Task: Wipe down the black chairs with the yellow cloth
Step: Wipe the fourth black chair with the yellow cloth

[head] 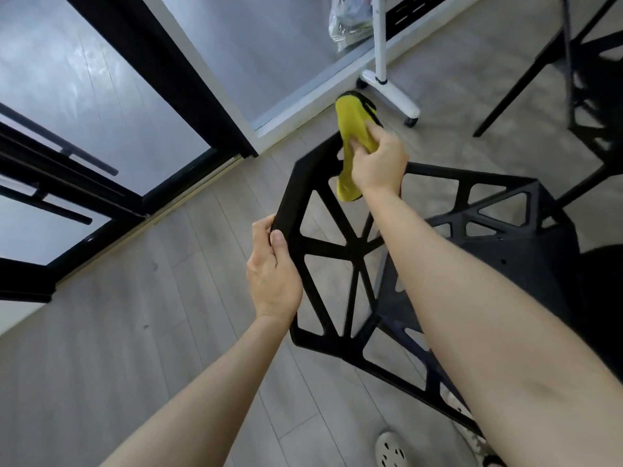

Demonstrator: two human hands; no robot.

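Black chair (pixel 350 247), centre: left hand (pixel 273 271) grips backrest's left edge; right hand (pixel 379 163) grips yellow cloth (pixel 352 136) on far top rail. Advised: brace frame, follow each strut.

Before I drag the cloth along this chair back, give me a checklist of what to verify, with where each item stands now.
1. Yellow cloth gripped by right hand: ok.
2. Cloth lying against the backrest at its top corner: ok.
3. Left hand gripping the backrest's side edge to steady it: ok.
4. Chair legs planted on the floor: cannot tell, mostly hidden.
5. White wheeled stand clear of the wiping hand: cannot tell, depth unclear.
6. Second black chair already wiped: cannot tell.
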